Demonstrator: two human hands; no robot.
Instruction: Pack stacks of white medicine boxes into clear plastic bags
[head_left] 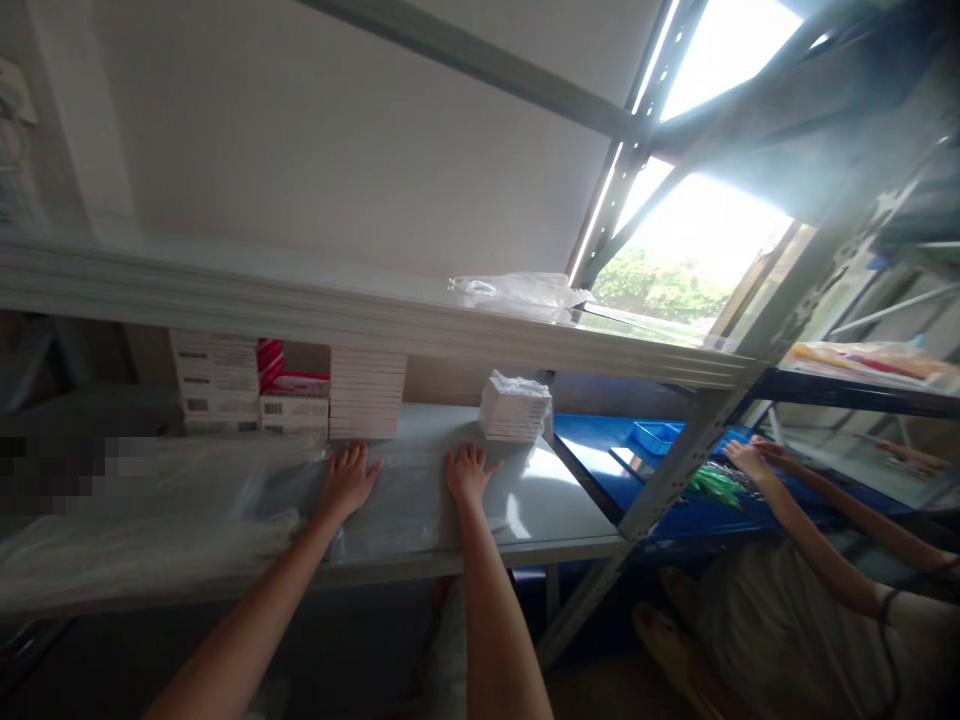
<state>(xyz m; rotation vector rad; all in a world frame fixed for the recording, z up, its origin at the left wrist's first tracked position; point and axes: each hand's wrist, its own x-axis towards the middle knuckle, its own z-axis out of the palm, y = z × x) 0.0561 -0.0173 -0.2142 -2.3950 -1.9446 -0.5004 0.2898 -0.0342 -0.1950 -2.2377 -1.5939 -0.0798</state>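
Note:
My left hand (pixel 349 480) lies open on the grey shelf, fingers pointing at the foot of a tall stack of thin white boxes (pixel 367 392). To its left, clear plastic sheeting (pixel 217 500) is spread over the shelf. My right hand (pixel 470 475) also rests open with fingers spread on the shelf surface (pixel 412 500). Just beyond its fingertips sits a small bundle of white boxes (pixel 514 408) in clear wrap. Neither hand holds anything.
White boxes with labels (pixel 217 385) and red-sided ones are piled at the left. An upper shelf edge (pixel 360 325) crosses above my hands, with a plastic bag (pixel 517 290) on it. A metal upright (pixel 675 460) stands right; beyond it another person's hands (pixel 750 458) work near a blue tray (pixel 656 440).

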